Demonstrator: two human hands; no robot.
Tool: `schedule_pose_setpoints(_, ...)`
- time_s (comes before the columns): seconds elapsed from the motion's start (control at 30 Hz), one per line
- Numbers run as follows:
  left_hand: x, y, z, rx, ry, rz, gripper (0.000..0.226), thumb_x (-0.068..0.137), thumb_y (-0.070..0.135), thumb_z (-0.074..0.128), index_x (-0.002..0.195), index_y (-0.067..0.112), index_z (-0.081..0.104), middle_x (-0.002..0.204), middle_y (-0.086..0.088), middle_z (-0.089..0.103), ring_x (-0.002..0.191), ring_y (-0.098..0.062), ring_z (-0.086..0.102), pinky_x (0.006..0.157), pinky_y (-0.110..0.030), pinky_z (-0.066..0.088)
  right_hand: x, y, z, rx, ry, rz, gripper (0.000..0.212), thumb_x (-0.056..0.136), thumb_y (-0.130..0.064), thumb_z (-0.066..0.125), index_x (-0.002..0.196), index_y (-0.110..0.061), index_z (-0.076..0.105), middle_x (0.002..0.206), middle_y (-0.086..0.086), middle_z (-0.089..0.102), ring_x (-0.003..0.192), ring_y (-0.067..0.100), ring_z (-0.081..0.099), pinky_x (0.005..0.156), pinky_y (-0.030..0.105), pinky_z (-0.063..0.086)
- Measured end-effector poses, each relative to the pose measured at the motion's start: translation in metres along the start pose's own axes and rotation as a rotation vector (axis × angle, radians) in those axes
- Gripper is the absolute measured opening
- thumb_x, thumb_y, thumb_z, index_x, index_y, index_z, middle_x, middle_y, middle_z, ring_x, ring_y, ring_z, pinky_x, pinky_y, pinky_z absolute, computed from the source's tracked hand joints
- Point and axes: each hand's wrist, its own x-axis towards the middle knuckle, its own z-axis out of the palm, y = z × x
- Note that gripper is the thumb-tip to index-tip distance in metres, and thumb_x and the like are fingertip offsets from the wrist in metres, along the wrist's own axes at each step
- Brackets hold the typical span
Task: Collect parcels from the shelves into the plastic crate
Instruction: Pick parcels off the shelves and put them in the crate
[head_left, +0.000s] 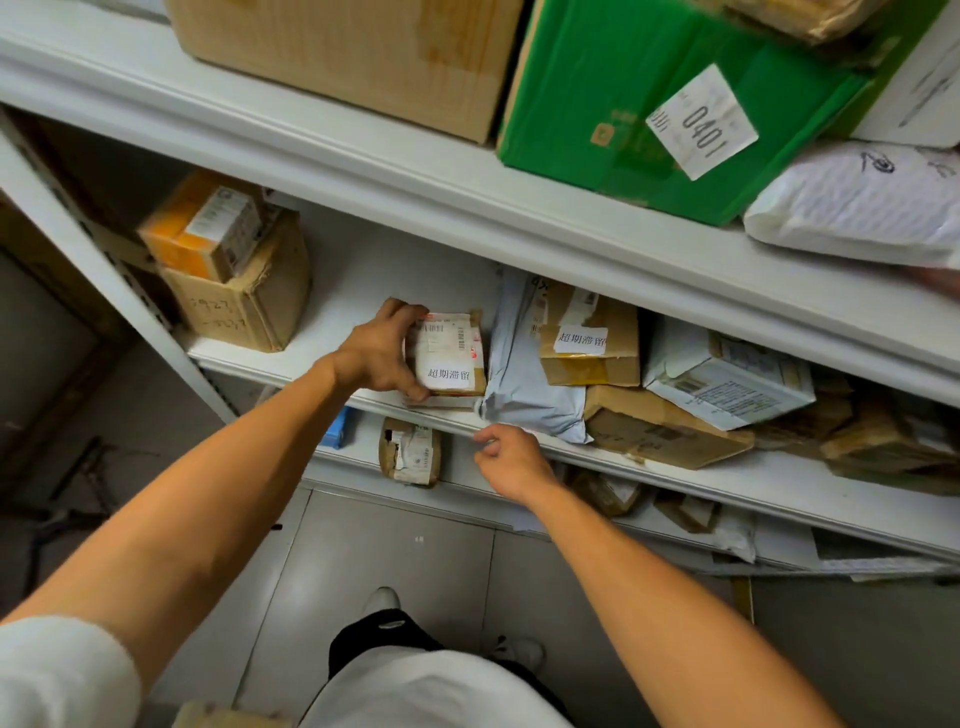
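A small brown parcel (451, 354) with white labels sits at the front of the middle shelf (332, 291). My left hand (379, 353) grips its left side, fingers over the top edge and thumb at the bottom corner. My right hand (511, 457) hovers just below the shelf's front edge, fingers loosely curled and holding nothing. To the right lie a grey mailer bag (519, 374) and several taped cardboard parcels (592, 340). No plastic crate is in view.
Two stacked boxes (234, 280) stand at the shelf's left end. On the upper shelf sit a large brown carton (363, 52), a green box (649, 104) and a white padded bag (857, 202). More parcels (410, 452) lie on lower shelves. Grey tiled floor is below.
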Motion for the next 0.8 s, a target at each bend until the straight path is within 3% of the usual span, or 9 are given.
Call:
schedule_pose_setpoints(0.03,-0.006,-0.002,0.002,0.005,0.004,0.008,0.122,0.050,0.037,0.098,0.150,0.016,0.033,0.146,-0.004,0.037,0.128,-0.028,0.048,0.107,-0.036,0.042,0.001,0.002,0.002,0.032,-0.010,0.004,0.027,0.097,-0.016,0.058,0.123,-0.021,0.064,0.099,-0.003,0.065,0.096,0.016,0.061,0.088,0.027,0.049)
schedule_pose_setpoints(0.1,-0.021,-0.004,0.005,0.009,0.001,0.025,0.119,0.050,0.038,0.097,0.149,0.017,0.033,0.143,-0.003,0.038,0.126,-0.026,0.049,0.105,-0.037,0.044,0.001,0.004,0.007,0.137,-0.008,0.012,0.020,0.102,-0.023,0.052,0.120,-0.023,0.062,0.104,-0.002,0.064,0.097,0.021,0.062,0.092,0.038,0.053)
schedule_pose_setpoints(0.17,-0.036,-0.007,0.008,0.003,-0.013,0.040,0.118,0.049,0.039,0.096,0.148,0.019,0.034,0.140,-0.001,0.039,0.125,-0.024,0.049,0.103,-0.036,0.046,-0.001,0.001,0.011,0.335,0.002,0.059,0.029,0.106,-0.040,0.044,0.123,-0.022,0.059,0.108,0.004,0.066,0.101,0.029,0.066,0.096,0.048,0.054)
schedule_pose_setpoints(0.3,-0.067,-0.007,0.019,-0.021,-0.027,0.086,0.114,0.049,0.040,0.095,0.144,0.019,0.036,0.135,0.004,0.039,0.120,-0.016,0.048,0.097,-0.032,0.052,-0.003,-0.005,0.011,0.746,-0.114,0.137,0.053,0.100,-0.064,0.037,0.136,-0.028,0.055,0.118,0.003,0.066,0.110,0.025,0.064,0.087,0.037,0.052)
schedule_pose_setpoints(0.37,-0.080,-0.003,0.025,-0.045,-0.050,0.105,0.113,0.047,0.040,0.095,0.142,0.018,0.037,0.131,0.005,0.038,0.118,-0.016,0.048,0.096,-0.030,0.054,-0.001,-0.002,0.015,0.876,-0.168,0.167,0.045,0.099,-0.063,0.041,0.123,-0.031,0.062,0.110,-0.001,0.070,0.103,0.019,0.066,0.079,0.032,0.051)
schedule_pose_setpoints(0.47,-0.095,0.003,0.038,-0.057,-0.127,0.126,0.111,0.047,0.044,0.092,0.140,0.019,0.037,0.128,0.008,0.036,0.116,-0.015,0.049,0.091,-0.026,0.055,-0.002,0.015,0.027,0.919,-0.274,0.213,0.040,0.091,-0.060,0.059,0.113,-0.028,0.070,0.111,0.007,0.075,0.108,0.029,0.068,0.088,0.039,0.053)
schedule_pose_setpoints(0.63,-0.116,0.020,0.076,-0.031,-0.262,0.185,0.111,0.051,0.039,0.095,0.143,0.021,0.035,0.132,0.011,0.034,0.119,-0.007,0.040,0.095,-0.020,0.049,-0.021,0.073,0.049,0.918,-0.338,0.293,0.070,0.063,-0.054,0.088,0.120,-0.017,0.071,0.112,0.013,0.076,0.110,0.034,0.071,0.101,0.057,0.052)
schedule_pose_setpoints(0.73,-0.123,0.036,0.105,-0.113,-0.354,0.178,0.119,0.053,0.034,0.095,0.150,0.022,0.027,0.136,0.008,0.030,0.123,-0.012,0.040,0.099,-0.028,0.053,-0.041,0.114,0.053,0.999,-0.266,0.318,0.051,0.077,-0.041,0.082,0.119,-0.015,0.071,0.110,0.012,0.077,0.108,0.033,0.071,0.098,0.054,0.055)
schedule_pose_setpoints(0.8,-0.123,0.056,0.123,-0.251,-0.407,0.104,0.128,0.060,0.024,0.096,0.157,0.026,0.012,0.139,0.012,0.028,0.119,-0.006,0.042,0.096,-0.014,0.048,-0.057,0.139,0.048,1.081,-0.187,0.347,0.036,0.084,-0.036,0.078,0.115,-0.018,0.073,0.108,0.009,0.077,0.108,0.031,0.071,0.098,0.051,0.056)
